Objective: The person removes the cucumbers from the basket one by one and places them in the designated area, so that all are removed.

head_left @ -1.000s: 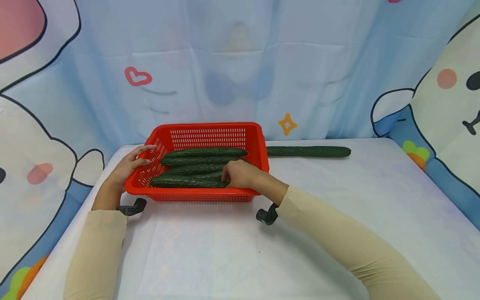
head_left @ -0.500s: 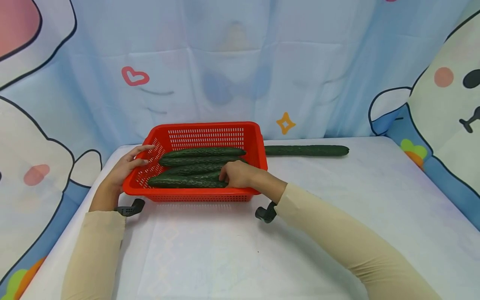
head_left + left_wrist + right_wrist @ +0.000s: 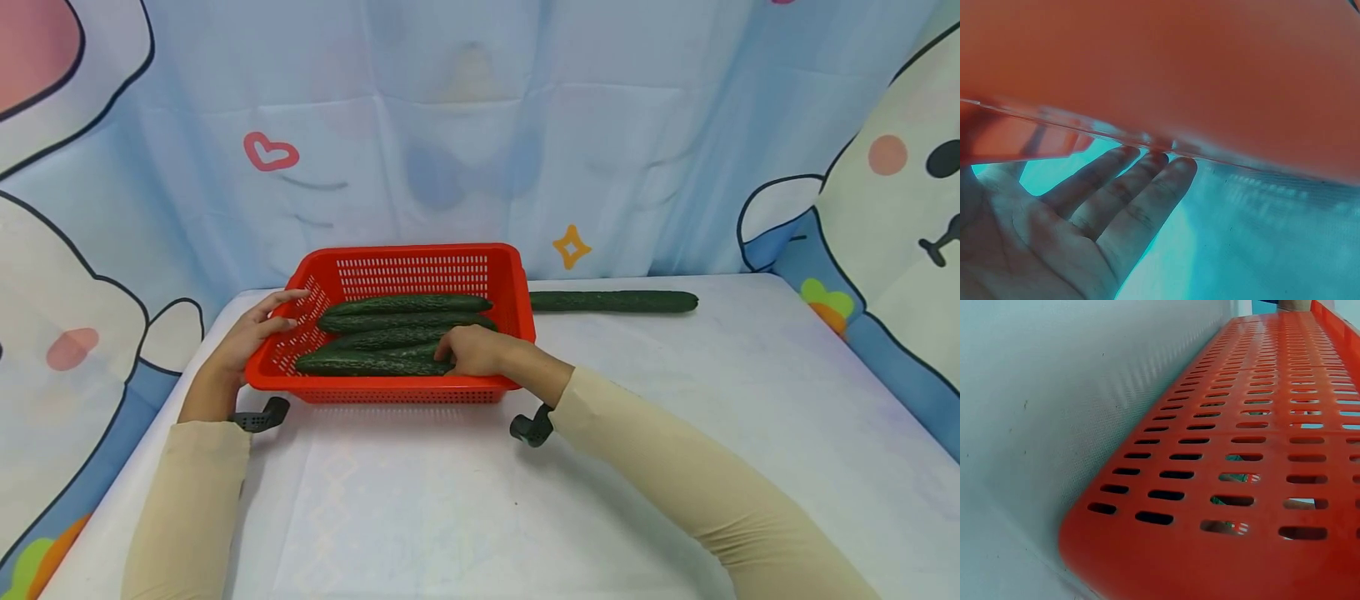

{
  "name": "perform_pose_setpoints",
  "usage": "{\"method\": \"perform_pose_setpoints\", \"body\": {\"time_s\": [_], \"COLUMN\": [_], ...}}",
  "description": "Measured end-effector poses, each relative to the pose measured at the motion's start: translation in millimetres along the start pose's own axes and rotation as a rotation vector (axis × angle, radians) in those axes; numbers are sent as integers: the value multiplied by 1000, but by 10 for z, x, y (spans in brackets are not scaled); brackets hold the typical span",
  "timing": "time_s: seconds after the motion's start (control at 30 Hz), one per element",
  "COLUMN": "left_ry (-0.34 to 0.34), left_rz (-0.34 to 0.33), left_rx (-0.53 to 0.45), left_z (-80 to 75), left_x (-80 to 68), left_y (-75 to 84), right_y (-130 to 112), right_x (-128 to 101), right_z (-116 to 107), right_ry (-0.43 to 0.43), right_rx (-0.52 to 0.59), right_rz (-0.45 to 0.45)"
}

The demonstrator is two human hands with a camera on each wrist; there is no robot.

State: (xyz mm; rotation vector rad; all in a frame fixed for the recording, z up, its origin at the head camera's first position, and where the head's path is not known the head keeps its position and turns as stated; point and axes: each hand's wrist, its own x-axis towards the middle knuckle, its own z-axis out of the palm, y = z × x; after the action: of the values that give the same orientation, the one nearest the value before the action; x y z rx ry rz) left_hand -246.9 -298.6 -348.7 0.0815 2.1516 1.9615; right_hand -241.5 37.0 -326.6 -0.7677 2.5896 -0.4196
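In the head view, a red plastic basket (image 3: 405,382) with slotted walls holds several long green cucumbers (image 3: 408,305), lying side by side lengthwise. My left hand (image 3: 243,342) holds the basket's left end, its thumb and a finger over the rim. In the left wrist view, three fairly straight fingers (image 3: 1147,212) touch the basket's underside. My right hand (image 3: 480,350) reaches over the front right rim and grips the right end of a front cucumber (image 3: 367,363), hiding that end. The right wrist view shows the basket's slotted outer wall (image 3: 1260,450), with bits of green through the slots.
One more long cucumber (image 3: 615,302) lies on the white-covered table (image 3: 405,500), behind and right of the basket, its left end hidden by it. A blue cartoon-print curtain (image 3: 480,150) hangs at the table's back edge. Each wrist wears a dark camera mount (image 3: 531,425).
The head view has shifted slightly. My right hand's fingers have slid a touch to the left along the front cucumbers. The left hand and basket keep their places.
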Motion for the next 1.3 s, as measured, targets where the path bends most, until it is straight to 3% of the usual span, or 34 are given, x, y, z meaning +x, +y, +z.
{"method": "perform_pose_setpoints", "body": {"time_s": [0.47,0.8,1.07,1.3], "left_ry": [-6,-9,-16,-4], "left_rz": [-6,-7,-2,-9], "left_rx": [9,10,-6,5], "left_z": [0,1,5,3], "left_x": [-1,-1,-17,-5], "left_y": [20,25,14,17], "right_y": [1,16,8,18], "right_x": [12,-1,20,17], "right_z": [-5,1,5,16], "right_ry": [13,126,47,52], "right_rx": [-20,8,59,94], "right_rz": [-1,-43,-19,-59]}}
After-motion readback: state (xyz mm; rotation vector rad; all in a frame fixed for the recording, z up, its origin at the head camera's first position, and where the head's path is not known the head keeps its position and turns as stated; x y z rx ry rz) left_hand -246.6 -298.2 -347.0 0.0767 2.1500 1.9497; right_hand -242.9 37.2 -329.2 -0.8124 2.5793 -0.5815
